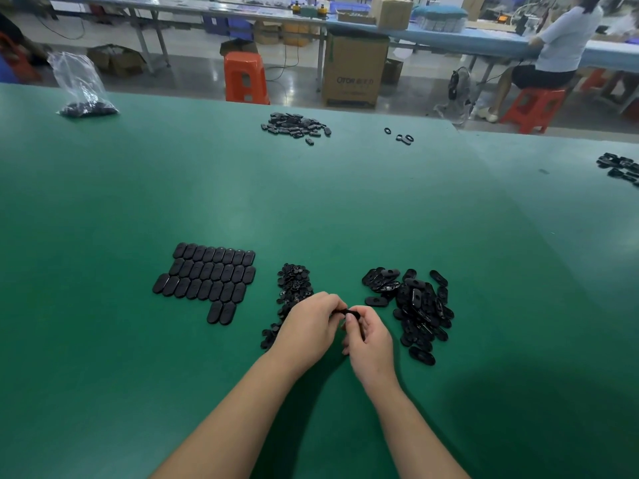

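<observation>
Your green desk (345, 202) stands in a workshop, with an orange stool (245, 77) behind it. Toward the desk's near edge, your left grip (309, 326) and right grip (370, 344) both pinch one small black part (350, 312); its long axis runs left to right, and it is mostly covered

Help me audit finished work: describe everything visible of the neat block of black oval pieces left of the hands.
The neat block of glossy black oval plastic pieces lies flat on the green table mat. Three full rows, sides touching, smooth faces up, each row shifted leftward nearer the camera; two more pieces sit below the right end. Nothing else touches it.
</observation>
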Demonstrator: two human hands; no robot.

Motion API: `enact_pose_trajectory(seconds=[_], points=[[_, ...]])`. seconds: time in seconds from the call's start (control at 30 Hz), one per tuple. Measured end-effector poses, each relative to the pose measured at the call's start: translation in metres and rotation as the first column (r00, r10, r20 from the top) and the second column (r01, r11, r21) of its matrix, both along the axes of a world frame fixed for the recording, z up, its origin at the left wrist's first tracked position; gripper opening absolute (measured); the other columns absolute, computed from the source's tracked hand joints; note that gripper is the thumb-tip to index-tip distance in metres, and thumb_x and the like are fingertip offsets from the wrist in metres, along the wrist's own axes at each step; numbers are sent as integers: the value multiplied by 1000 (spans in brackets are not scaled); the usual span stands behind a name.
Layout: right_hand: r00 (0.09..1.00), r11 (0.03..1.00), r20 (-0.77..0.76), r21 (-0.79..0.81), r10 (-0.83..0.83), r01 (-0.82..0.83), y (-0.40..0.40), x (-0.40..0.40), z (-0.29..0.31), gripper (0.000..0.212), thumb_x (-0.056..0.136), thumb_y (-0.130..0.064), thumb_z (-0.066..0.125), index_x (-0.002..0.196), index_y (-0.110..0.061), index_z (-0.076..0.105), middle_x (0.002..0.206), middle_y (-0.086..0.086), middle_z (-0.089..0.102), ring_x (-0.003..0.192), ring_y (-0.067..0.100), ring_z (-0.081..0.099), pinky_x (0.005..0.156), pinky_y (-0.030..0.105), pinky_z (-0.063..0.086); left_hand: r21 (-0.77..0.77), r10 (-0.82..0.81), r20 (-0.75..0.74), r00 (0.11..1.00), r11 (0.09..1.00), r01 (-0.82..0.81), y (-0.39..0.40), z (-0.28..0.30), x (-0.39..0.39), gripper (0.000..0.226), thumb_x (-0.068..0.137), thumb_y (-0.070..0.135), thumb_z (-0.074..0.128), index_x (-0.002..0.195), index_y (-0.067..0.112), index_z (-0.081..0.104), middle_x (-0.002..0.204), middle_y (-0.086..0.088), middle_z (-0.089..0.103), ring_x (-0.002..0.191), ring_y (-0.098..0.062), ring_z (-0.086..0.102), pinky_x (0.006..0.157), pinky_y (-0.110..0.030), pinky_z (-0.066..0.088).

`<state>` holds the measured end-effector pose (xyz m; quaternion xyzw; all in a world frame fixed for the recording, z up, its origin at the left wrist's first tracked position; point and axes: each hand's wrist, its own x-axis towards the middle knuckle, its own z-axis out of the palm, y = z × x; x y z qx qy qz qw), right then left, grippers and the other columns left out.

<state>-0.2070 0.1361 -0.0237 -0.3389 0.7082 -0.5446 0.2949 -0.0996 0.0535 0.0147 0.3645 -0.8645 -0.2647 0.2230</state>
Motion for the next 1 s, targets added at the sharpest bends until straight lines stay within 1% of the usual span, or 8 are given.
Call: enact_pose_trajectory(seconds=[0.2, 0.3, 0.43, 0.57, 0.67, 0.73, 0.83, 1.0], points=[[999, 999, -10, 9, 36, -36, 0, -1, 1, 16, 103, -17, 54, 94, -26, 63, 69, 1, 65, 54, 9, 55, 52, 26, 49, -164, -61, 65, 996, 984, 71, 5, 2, 7, 26, 98, 21, 53, 121, 26, 63, 105, 4, 65, 87, -20, 63, 75, -37, 52], [999, 999, 13, -4, 38, -38, 0, 0, 3, 17, 103, -16, 56, 93, -27, 64, 69, -1, 64, 57, 11, 54, 52, 25, 50, -295, -57, 101, 993, 952, 85, 5, 3, 13, 22, 98, 21, 54, 115, 25, 67, 97, 5, 66, 79, -19, 64, 64, -37, 54], [999, 999, 33, -33, 16, -15, 1, 2, 6, 12, 102, -17, 57, 96, -25, 65, 74, -4, 68, 57, 10, 57, 54, 29, 53, -406, -43, 47, 998, 912, 58, 5, 2, 21, 16, 83, 13, 74, 97, 19, 72, 90, 4, 66, 70, -17, 65, 47, -32, 51], [999, 999, 39, -35, -6, 7, 2, 3, 8, 12, 102, -19, 55, 97, -23, 66, 74, -6, 68, 57, 9, 57, 56, 33, 54, -321, 126, -96, 987, 935, -151, -3, 4, 46, 25, 82, 15, 77, 106, 18, 73, 101, 7, 65, 73, -13, 63, 55, -26, 52], [1000, 1000, 20, -13, 8, -8, 3, 3, 10, 14, 103, -20, 54, 97, -24, 66, 74, -7, 68, 57, 7, 57, 58, 33, 55, -202, 335, -148, 930, 911, -360, -13, 5, 80, 31, 86, 18, 75, 116, 18, 71, 101, 12, 62, 61, -1, 54, 57, -17, 45], [1000, 1000, 4, -2, 10, -10, 3, 3, 10, 15, 103, -21, 54, 96, -25, 66, 75, -8, 68, 57, 6, 57, 58, 33, 55, -154, 466, -176, 867, 857, -492, -21, 3, 108, 33, 87, 18, 73, 120, 16, 69, 100, 10, 62, 64, 0, 52, 61, -19, 43], [1000, 1000, -11, 5, 9, -8, 3, 4, 9, 15, 103, -21, 54, 95, -25, 66, 75, -9, 68, 57, 5, 57, 57, 31, 55, -107, 664, -162, 730, 723, -682, -28, -6, 149, 29, 88, 21, 72, 116, 17, 66, 98, 4, 68, 67, -14, 54, 63, -31, 43], [1000, 1000, -25, 11, 1, -1, 2, 5, 7, 17, 103, -21, 54, 92, -25, 66, 74, -9, 68, 57, 4, 57, 56, 29, 54, -130, 794, -34, 608, 599, -790, -25, -26, 182, 11, 89, 22, 71, 97, 16, 67, 89, -3, 69, 69, -20, 52, 59, -31, 39]])
